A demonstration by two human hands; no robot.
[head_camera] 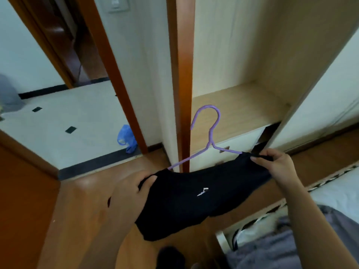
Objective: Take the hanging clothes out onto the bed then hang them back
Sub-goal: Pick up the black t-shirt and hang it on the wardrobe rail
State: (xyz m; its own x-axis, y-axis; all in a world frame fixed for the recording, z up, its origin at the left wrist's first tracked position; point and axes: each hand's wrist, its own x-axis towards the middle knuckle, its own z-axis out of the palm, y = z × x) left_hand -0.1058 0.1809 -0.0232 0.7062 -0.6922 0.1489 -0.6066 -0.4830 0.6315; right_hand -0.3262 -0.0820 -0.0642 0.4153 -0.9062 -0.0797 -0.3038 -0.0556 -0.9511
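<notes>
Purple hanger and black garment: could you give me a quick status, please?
Left hand and right hand grip opposite ends of black garment. Purple hanger threaded in, hook up. Wardrobe open ahead; nothing blocking.

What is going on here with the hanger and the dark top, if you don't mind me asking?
A person is standing in front of an open wardrobe, holding a dark top on a purple hanger. The left hand grips one shoulder end of the top, and the right hand pinches the other end, pulling the fabric over the hanger arm. The hook is free, not on any rail. A bed shows at the lower right, with grey cloth lying on it.
</notes>
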